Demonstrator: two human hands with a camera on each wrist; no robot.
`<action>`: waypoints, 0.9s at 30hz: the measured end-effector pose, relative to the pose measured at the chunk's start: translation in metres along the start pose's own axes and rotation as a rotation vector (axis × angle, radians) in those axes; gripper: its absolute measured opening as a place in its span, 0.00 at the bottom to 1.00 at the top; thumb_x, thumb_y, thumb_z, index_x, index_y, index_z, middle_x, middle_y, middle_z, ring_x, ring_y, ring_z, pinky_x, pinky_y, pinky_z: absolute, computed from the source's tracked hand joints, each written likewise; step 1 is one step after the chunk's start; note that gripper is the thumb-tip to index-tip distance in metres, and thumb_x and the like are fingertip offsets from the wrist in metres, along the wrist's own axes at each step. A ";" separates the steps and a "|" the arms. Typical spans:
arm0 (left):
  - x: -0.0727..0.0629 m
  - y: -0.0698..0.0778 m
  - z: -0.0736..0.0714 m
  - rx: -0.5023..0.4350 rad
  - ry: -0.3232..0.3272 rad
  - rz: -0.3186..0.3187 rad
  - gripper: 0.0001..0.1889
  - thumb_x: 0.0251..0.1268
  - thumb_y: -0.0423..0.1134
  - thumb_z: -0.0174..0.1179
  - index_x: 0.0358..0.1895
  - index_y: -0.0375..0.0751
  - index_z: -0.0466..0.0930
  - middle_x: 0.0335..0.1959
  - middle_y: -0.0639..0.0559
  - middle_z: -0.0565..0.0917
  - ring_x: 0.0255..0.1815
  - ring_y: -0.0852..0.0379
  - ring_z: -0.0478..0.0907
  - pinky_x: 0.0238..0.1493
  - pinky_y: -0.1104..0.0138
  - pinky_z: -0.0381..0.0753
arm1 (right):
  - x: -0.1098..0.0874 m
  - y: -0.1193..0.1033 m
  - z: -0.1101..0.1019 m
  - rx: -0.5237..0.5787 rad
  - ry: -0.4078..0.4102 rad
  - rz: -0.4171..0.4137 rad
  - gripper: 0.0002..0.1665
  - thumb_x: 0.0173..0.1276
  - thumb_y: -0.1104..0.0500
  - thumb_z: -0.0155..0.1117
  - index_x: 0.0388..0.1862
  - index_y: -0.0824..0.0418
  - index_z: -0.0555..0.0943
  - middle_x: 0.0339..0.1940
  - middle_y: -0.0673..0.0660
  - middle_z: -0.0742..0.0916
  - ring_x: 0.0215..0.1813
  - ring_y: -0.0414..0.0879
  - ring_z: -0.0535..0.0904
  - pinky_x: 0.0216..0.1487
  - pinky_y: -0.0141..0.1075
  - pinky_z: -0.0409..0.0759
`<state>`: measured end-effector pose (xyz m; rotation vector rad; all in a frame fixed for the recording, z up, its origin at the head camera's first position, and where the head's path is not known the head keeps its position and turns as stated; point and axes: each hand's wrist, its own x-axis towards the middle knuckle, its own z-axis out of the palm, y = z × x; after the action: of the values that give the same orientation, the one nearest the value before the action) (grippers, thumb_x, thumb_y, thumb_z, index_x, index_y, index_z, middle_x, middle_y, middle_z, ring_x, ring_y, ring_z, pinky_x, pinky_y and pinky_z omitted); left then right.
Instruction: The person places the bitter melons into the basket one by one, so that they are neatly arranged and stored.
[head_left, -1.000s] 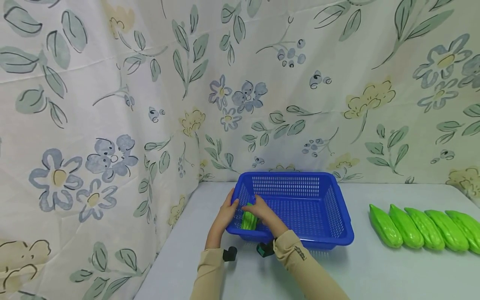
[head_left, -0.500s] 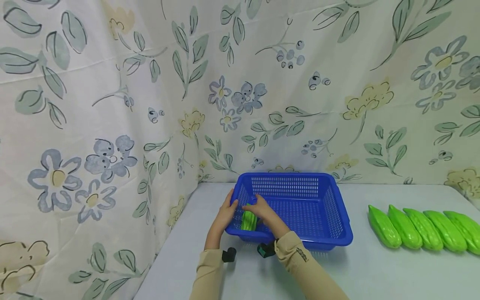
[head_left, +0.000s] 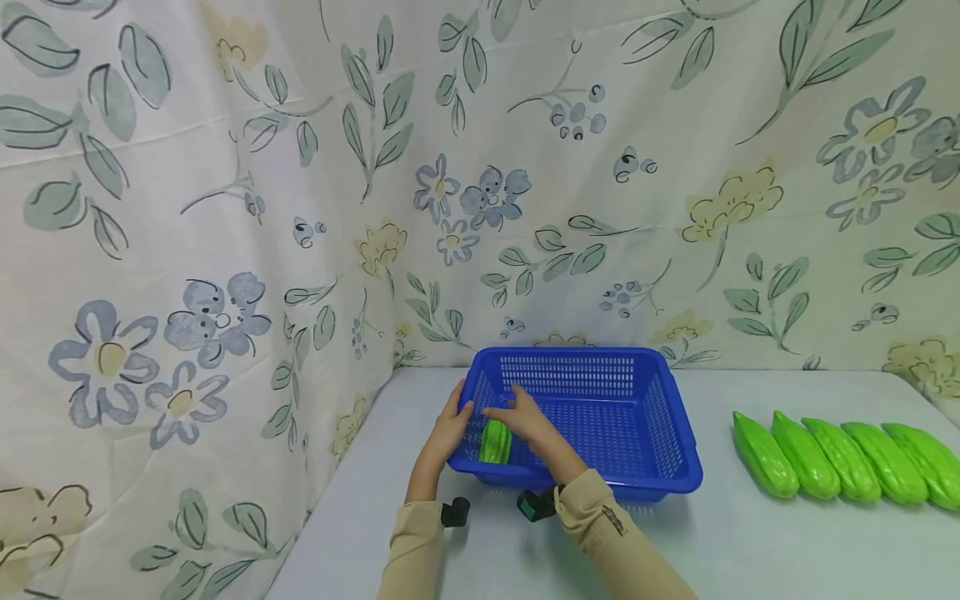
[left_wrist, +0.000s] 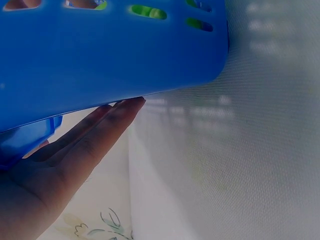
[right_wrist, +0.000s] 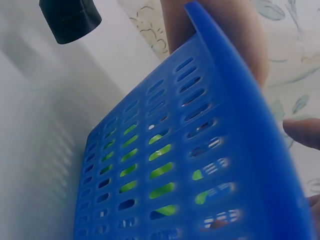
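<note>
My left hand (head_left: 444, 435) is holding the left side of the blue basket (head_left: 592, 427): the thumb lies at the rim, and in the left wrist view the fingers (left_wrist: 100, 137) are nearly straight and touch the basket from outside. My right hand (head_left: 528, 417) is above the inside of the basket, on its left half. The thumb and the index finger of this hand are wide from each other, and there is nothing between them. One green gourd (head_left: 495, 445) lies inside the basket, in the near left corner, just beside my right hand; if my fingers touch it, I cannot tell. In the right wrist view its green colour is visible through the holes of the wall.

The basket stands on the white tabletop (head_left: 750, 550). To the right of it, well apart, five green gourds (head_left: 842, 460) lie in one slanted row, side by side. Behind there hangs a cloth (head_left: 675, 142) with flowers and leaves. Both my sleeves (head_left: 414, 546) are beige, and near each cuff I see a small black device (head_left: 455, 512).
</note>
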<state>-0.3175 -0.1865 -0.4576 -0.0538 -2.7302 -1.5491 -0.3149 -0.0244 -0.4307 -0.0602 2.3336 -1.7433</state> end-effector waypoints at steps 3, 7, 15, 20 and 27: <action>-0.001 0.001 0.000 -0.005 -0.001 0.000 0.30 0.80 0.43 0.40 0.79 0.43 0.46 0.77 0.33 0.56 0.76 0.28 0.53 0.70 0.33 0.55 | -0.003 -0.003 -0.001 -0.007 0.007 -0.019 0.51 0.66 0.52 0.65 0.78 0.67 0.49 0.74 0.74 0.66 0.73 0.69 0.64 0.69 0.63 0.65; -0.001 0.002 -0.002 -0.009 -0.005 0.001 0.29 0.80 0.42 0.39 0.79 0.43 0.46 0.77 0.33 0.56 0.76 0.28 0.53 0.69 0.32 0.55 | -0.008 -0.006 -0.004 -0.024 0.023 -0.031 0.51 0.66 0.51 0.66 0.78 0.66 0.50 0.73 0.73 0.67 0.73 0.69 0.64 0.70 0.63 0.65; -0.002 -0.001 -0.001 -0.005 -0.006 -0.003 0.29 0.80 0.43 0.39 0.79 0.44 0.46 0.77 0.33 0.56 0.76 0.27 0.53 0.69 0.32 0.56 | -0.016 -0.008 -0.009 -0.011 0.036 -0.069 0.51 0.66 0.50 0.66 0.79 0.63 0.51 0.74 0.70 0.67 0.75 0.66 0.63 0.70 0.63 0.64; 0.000 -0.002 -0.001 -0.003 -0.002 0.003 0.29 0.80 0.43 0.39 0.79 0.43 0.46 0.77 0.33 0.56 0.76 0.28 0.52 0.70 0.32 0.55 | -0.020 -0.008 -0.013 0.009 0.036 -0.106 0.50 0.66 0.49 0.67 0.79 0.61 0.53 0.74 0.69 0.68 0.74 0.67 0.64 0.69 0.62 0.66; 0.001 -0.001 0.000 -0.010 0.000 0.007 0.30 0.79 0.43 0.40 0.79 0.42 0.46 0.77 0.33 0.55 0.76 0.29 0.52 0.70 0.33 0.54 | -0.028 -0.009 -0.021 0.034 0.039 -0.126 0.50 0.64 0.49 0.69 0.78 0.59 0.55 0.73 0.67 0.70 0.73 0.68 0.65 0.68 0.61 0.68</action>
<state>-0.3185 -0.1868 -0.4583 -0.0629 -2.7199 -1.5611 -0.2929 -0.0021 -0.4125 -0.1731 2.3739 -1.8576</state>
